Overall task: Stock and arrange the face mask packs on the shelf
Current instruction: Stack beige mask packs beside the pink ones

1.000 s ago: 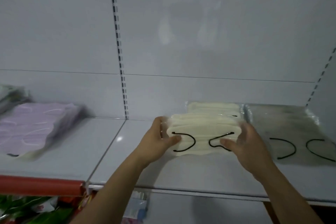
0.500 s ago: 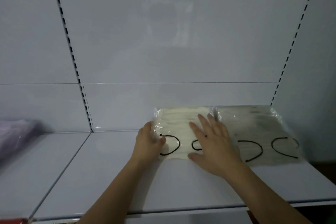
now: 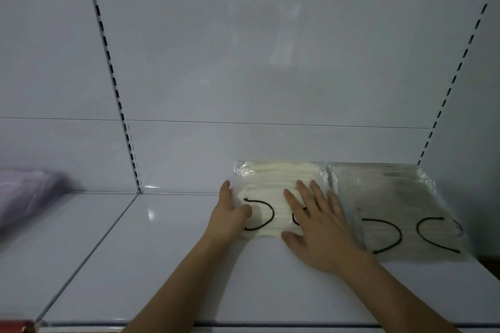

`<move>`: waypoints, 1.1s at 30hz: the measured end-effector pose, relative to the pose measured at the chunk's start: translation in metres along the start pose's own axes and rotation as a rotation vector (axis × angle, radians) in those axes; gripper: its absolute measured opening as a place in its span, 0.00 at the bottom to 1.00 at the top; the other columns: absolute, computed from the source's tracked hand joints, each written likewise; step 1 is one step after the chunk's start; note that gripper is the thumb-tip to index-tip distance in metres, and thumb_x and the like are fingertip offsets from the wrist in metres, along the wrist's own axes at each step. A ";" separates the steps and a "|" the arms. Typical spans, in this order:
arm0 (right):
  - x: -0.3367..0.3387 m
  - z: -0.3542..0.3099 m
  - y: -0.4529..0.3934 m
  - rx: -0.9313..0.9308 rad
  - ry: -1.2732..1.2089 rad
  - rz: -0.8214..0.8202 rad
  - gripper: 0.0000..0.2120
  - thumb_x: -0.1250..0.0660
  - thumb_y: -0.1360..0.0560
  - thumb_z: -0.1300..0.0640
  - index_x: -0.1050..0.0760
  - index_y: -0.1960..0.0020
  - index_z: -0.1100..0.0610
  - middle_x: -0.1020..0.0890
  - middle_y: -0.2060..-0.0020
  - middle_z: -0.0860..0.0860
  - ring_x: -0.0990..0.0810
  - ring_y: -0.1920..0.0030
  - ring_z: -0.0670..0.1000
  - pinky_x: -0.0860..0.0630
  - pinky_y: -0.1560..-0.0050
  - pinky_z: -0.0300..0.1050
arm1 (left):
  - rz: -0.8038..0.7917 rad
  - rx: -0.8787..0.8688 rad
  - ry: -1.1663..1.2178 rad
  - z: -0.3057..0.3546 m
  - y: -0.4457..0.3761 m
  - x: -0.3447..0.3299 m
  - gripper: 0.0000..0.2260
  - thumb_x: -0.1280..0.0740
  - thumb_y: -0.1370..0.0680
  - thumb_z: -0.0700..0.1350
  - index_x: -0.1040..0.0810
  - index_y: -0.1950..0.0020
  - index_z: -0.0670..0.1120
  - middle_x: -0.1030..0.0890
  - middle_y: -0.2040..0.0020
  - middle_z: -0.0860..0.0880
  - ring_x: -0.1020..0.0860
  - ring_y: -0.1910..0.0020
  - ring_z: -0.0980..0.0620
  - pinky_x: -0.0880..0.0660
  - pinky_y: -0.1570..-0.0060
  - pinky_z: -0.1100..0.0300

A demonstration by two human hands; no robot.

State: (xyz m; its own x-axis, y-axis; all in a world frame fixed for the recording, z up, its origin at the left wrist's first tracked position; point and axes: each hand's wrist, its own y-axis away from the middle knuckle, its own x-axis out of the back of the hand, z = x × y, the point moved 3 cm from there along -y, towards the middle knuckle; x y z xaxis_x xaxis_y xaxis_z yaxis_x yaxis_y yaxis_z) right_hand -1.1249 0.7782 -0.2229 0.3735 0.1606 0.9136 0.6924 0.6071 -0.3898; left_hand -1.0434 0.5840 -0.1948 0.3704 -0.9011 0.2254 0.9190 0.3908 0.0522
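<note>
Cream mask pack (image 3: 270, 189) lay flat on shelf (image 3: 162, 265), grey mask pack (image 3: 392, 211) just beside at its 3 o'clock. Left hand (image 3: 230, 219), fingers straight, braced its 9 o'clock edge; right hand (image 3: 319, 230) pressed flat on top.

The view was dim and bluish-grey, lit from overhead. A glare patch sat at 12 o'clock on the glossy back panel (image 3: 270, 35), and small highlights marked the shelf (image 3: 162, 265) toward 8 o'clock. Shadows were soft. The purple pack (image 3: 24, 197) at 9 o'clock was blurred, and the slotted uprights (image 3: 108, 62) leaned from wide-angle distortion.
</note>
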 end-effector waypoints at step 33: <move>0.015 -0.006 0.013 0.132 0.004 0.278 0.24 0.30 0.29 0.47 0.23 0.36 0.55 0.27 0.31 0.58 0.30 0.28 0.62 0.39 0.32 0.58 | 0.157 -0.228 -0.383 -0.013 0.025 0.000 0.37 0.30 0.31 0.52 0.42 0.24 0.58 0.28 0.33 0.59 0.26 0.35 0.55 0.24 0.39 0.50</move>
State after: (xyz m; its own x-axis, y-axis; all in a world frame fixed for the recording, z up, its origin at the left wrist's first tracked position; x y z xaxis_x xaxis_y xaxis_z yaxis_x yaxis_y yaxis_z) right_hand -1.1067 0.7839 -0.2152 0.5401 0.3316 0.7735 0.4769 0.6367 -0.6060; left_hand -1.0183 0.5914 -0.2062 0.4701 -0.6833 0.5587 0.8779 0.4272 -0.2162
